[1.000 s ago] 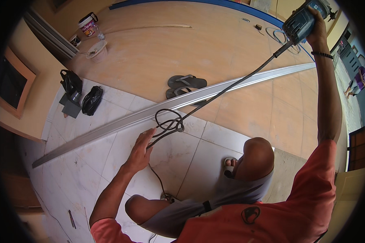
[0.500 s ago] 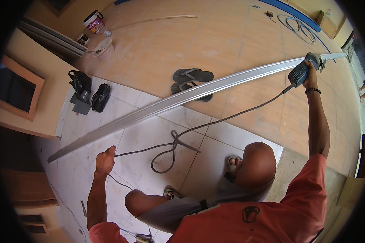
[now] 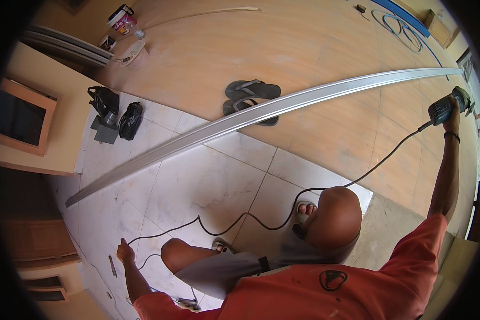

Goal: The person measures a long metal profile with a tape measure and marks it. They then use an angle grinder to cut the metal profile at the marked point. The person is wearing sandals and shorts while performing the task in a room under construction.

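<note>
My right hand (image 3: 454, 109) is closed around the body of a dark angle grinder (image 3: 441, 110), held out at the far right with its disc end pointing away. From the grinder's tail a black power cord (image 3: 389, 158) runs down past my knee and waves across the white tiles. At the left, my left hand (image 3: 125, 252) is closed on that cord, pulling it out to the side. A long silver metal profile (image 3: 282, 109) lies diagonally across the floor in front of me, apart from both hands.
Black flip-flops (image 3: 252, 101) lie beside and partly behind the profile. Black plastic bags (image 3: 130, 121) sit at the left wall. Paint buckets (image 3: 135, 53) stand at the back left, and a coiled blue hose (image 3: 405, 33) lies at the back right. Pliers-like tool (image 3: 112, 266) rests near my left hand.
My right hand has carried the grinder farther right and nearer, off the profile. My left hand has moved down and left. The cord's loop on the tiles has come undone into a wavy line.
</note>
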`<state>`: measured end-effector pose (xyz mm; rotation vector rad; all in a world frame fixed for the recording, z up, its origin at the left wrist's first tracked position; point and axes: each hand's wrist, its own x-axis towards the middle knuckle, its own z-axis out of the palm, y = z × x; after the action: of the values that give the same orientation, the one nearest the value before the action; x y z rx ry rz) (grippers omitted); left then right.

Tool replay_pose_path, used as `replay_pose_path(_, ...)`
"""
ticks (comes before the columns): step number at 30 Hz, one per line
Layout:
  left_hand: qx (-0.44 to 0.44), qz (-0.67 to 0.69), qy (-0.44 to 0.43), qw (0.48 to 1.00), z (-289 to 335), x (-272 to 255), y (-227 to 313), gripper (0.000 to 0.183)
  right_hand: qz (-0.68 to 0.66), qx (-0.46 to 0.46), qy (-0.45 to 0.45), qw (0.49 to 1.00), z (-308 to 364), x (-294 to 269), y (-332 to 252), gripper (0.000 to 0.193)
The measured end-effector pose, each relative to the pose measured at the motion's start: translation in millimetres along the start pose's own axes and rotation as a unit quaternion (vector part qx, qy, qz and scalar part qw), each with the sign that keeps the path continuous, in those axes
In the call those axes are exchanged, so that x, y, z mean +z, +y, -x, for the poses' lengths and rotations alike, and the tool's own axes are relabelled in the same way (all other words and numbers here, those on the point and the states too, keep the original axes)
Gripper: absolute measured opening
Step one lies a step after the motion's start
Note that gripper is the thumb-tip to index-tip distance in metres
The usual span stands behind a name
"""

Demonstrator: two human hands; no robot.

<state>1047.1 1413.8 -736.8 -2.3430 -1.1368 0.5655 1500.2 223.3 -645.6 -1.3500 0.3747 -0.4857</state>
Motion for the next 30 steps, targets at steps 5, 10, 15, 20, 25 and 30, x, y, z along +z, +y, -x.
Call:
replay_pose_path(5, 0.086, 0.080, -0.029, 0.993, 37.0, 41.6, 45.5, 0.015, 0.137, 0.078, 0.023, 0.987, 87.5, 61.8, 4.9, 0.027)
replay_pose_path(10, 0.103, 0.095, -0.100, 0.985, 62.7, 69.3, 82.6, 0.030, 0.185, 0.169, 0.004, 0.968, 141.4, 102.5, 79.0, 0.033)
replay_pose_path(15, 0.106, 0.115, -0.167, 0.974, 81.6, 81.6, 100.1, 0.030, 0.217, 0.262, 0.005, 0.941, 171.1, 125.4, 183.4, 0.030)
replay_pose_path(20, 0.121, 0.161, -0.206, 0.958, 100.0, 84.6, 127.1, 0.031, 0.366, 0.244, 0.045, 0.897, 181.7, 142.3, 262.7, 0.038)
replay_pose_path(25, 0.119, 0.214, -0.247, 0.937, 125.5, 86.5, 130.1, 0.032, 0.480, 0.230, 0.017, 0.846, 191.2, 160.2, 283.0, 0.048)
replay_pose_path(30, 0.120, 0.286, -0.278, 0.909, 149.0, 86.2, 131.3, 0.032, 0.542, 0.185, 0.033, 0.819, 179.6, 136.2, 315.2, 0.048)
